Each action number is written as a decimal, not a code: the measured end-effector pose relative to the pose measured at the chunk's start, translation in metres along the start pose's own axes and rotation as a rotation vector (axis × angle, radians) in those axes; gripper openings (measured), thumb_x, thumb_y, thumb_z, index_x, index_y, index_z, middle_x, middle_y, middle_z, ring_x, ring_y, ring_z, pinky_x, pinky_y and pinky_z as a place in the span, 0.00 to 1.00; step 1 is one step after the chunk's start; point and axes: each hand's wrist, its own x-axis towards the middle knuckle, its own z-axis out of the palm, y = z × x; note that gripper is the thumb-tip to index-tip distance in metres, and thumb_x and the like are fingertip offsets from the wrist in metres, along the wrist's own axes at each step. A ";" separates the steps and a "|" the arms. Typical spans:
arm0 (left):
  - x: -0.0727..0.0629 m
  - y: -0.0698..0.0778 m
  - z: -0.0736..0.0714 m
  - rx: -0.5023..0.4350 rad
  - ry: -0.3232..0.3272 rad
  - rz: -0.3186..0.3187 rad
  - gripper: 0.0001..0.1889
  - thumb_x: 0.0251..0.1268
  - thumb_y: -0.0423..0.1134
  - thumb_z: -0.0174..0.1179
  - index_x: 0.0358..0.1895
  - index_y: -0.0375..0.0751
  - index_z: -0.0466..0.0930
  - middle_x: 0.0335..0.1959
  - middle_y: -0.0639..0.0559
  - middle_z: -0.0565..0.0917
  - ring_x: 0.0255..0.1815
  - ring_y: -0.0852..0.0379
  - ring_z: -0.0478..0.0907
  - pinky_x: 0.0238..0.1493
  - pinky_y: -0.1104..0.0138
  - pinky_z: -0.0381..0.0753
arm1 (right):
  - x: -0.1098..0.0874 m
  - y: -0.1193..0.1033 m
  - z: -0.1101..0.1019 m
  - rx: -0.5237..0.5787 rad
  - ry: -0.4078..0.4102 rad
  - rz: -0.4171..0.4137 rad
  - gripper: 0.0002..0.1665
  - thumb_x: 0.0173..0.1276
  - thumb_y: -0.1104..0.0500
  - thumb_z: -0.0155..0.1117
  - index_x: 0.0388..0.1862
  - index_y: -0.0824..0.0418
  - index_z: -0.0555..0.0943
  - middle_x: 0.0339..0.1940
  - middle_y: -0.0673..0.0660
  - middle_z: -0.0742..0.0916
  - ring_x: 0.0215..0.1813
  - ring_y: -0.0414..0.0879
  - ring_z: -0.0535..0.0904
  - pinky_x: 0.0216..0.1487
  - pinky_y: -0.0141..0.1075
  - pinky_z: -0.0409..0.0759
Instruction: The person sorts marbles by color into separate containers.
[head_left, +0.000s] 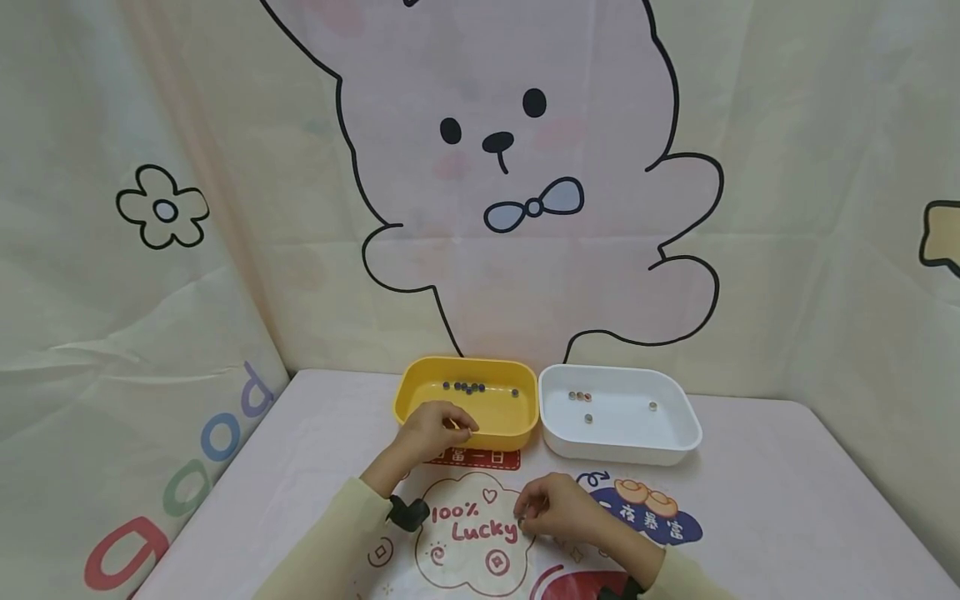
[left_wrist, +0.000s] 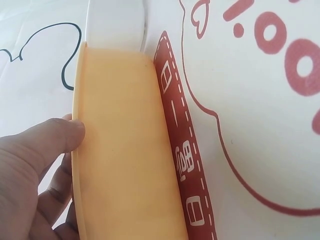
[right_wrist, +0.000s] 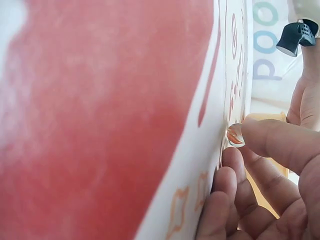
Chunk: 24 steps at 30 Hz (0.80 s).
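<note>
At the near rim of the yellow tray point(head_left: 504, 440) is my left hand point(head_left: 435, 429), its fingers bent inward over the tray. In the left wrist view the thumb point(left_wrist: 67, 135) overlaps the rim and the other fingers go behind it; whether anything sits between the fingertips is hidden. Several dark blue marbles point(head_left: 468, 388) lie in that tray. My right hand point(head_left: 558, 507), low over the printed cloth, pinches a clear marble with an orange swirl point(right_wrist: 235, 136) between thumb and finger.
A white tray point(head_left: 621, 452) stands right beside the yellow one, with several clear, coloured marbles point(head_left: 580, 397) spread inside. Both trays are at the back of the table, before a hanging cloth point(head_left: 510, 275) with a bear drawing. The tablecloth point(head_left: 772, 500) carries red and blue prints.
</note>
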 end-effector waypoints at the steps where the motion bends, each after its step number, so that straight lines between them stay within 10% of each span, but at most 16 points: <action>1: 0.000 0.000 0.000 0.002 0.000 0.000 0.03 0.61 0.43 0.65 0.35 0.58 0.87 0.33 0.61 0.80 0.36 0.57 0.73 0.39 0.65 0.74 | 0.000 0.000 0.000 -0.001 -0.001 0.003 0.06 0.52 0.63 0.72 0.30 0.55 0.85 0.21 0.47 0.82 0.24 0.39 0.73 0.23 0.29 0.69; 24: 0.001 -0.002 0.000 -0.006 -0.004 -0.005 0.03 0.61 0.43 0.65 0.34 0.58 0.87 0.33 0.61 0.80 0.37 0.57 0.73 0.40 0.65 0.74 | 0.002 0.000 -0.002 0.035 -0.037 0.015 0.05 0.53 0.62 0.71 0.31 0.55 0.86 0.23 0.47 0.83 0.27 0.40 0.75 0.27 0.29 0.72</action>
